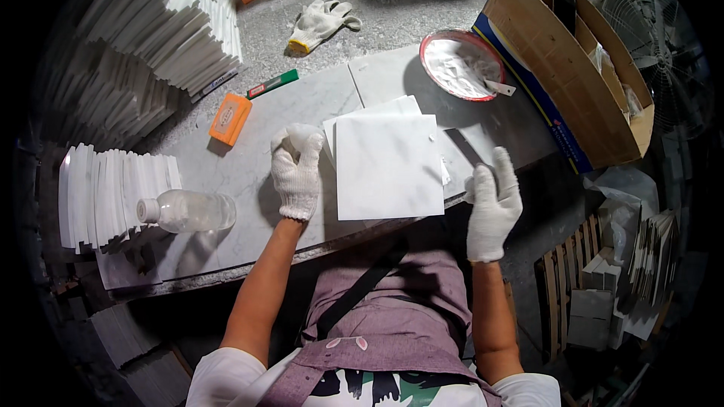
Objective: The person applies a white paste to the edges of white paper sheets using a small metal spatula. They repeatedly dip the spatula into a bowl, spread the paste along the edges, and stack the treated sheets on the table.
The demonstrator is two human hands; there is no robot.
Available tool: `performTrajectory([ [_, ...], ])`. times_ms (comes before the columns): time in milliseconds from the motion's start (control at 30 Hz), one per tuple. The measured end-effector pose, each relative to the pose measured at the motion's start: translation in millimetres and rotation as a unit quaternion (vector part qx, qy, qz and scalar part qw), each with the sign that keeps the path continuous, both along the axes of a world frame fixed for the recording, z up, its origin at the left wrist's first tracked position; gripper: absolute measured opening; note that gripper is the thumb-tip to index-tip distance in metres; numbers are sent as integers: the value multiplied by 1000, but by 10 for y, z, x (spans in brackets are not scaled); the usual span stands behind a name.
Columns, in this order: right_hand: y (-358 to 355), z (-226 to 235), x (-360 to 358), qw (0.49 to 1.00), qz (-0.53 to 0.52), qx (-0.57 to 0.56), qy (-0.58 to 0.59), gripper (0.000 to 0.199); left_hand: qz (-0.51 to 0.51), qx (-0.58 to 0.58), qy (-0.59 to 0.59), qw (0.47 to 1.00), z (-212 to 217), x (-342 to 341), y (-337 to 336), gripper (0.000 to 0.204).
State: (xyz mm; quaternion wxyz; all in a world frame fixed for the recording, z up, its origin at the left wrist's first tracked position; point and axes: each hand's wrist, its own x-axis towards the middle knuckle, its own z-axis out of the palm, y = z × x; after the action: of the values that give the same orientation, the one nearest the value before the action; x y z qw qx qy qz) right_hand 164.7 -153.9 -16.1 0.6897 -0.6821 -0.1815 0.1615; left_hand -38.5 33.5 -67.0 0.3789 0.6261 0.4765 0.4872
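Stacked on the worktable, several white square tiles (389, 173) lie unevenly, the top one near the table's front edge. Left of them, my left hand (296, 177), in a white knit glove, is closed around something pale and crumpled that I cannot make out. My right hand (495, 207), gloved too, is to the right of the tiles. It grips a scraper, whose dark flat blade (467, 147) points up and left toward the top tile's right edge; the handle is hidden by the hand. A small white bit (432, 137) sits on the top tile near that edge.
A red-rimmed bowl (461, 66) of white paste holds a small scraper. Nearby are an orange block (230, 119), a green box (273, 84), a spare glove (323, 25) and a clear bottle (188, 211). Tile stacks (162, 15) rise at left; a cardboard box (566, 68) stands right.
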Motion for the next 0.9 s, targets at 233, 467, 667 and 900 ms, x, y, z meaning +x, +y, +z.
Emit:
performTrajectory([
  [233, -295, 155, 58, 800, 169, 244, 522, 23, -11, -1, -47, 999, -35, -21, 7, 32],
  [467, -552, 14, -180, 768, 189, 259, 554, 21, 25, -18, -70, 997, 58, -36, -10, 26],
  [667, -536, 54, 42, 891, 189, 169, 376, 25, -63, 8, -190, 980, 541, 182, -322, 24],
  [900, -345, 364, 76, 919, 206, 103, 319, 52, -261, -78, -176, 946, 646, 507, -565, 34],
])
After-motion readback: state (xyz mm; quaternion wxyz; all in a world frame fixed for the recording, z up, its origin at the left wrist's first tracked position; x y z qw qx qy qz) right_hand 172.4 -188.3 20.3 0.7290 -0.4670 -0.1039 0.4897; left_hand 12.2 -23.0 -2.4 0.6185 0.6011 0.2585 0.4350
